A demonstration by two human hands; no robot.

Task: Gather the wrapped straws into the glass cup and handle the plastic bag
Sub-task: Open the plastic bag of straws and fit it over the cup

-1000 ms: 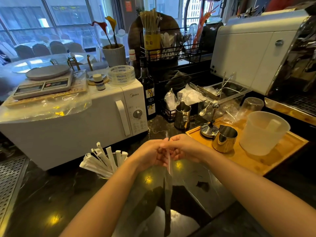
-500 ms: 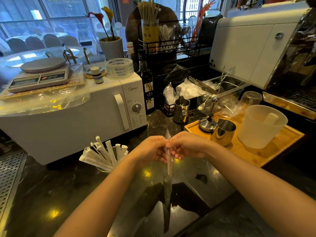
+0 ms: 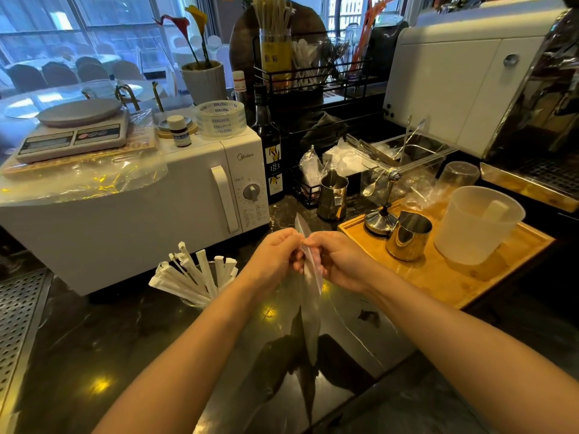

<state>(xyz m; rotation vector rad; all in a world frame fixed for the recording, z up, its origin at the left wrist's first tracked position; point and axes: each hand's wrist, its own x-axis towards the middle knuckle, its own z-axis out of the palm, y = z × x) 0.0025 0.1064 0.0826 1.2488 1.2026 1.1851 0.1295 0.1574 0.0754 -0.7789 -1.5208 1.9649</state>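
Several white paper-wrapped straws (image 3: 191, 277) stand fanned out in a glass cup (image 3: 200, 300) on the dark counter, in front of the microwave. A clear plastic bag (image 3: 311, 311) hangs down over the counter, gathered flat into a narrow strip. My left hand (image 3: 275, 256) and my right hand (image 3: 338, 261) meet at its top edge, both pinching it, a small corner poking up between them. The cup's lower part is hidden behind my left forearm.
A white microwave (image 3: 150, 214) with a scale and tape rolls on top stands at left. A wooden tray (image 3: 445, 270) at right carries a steel pitcher (image 3: 409, 234), a tamper and a white plastic jug (image 3: 476, 225). A metal grille (image 3: 15, 324) lies at far left.
My hands have stayed together at the bag's top, working it; more of the bag's upper corner now pokes up between the fingers. The straws and cup have not moved.
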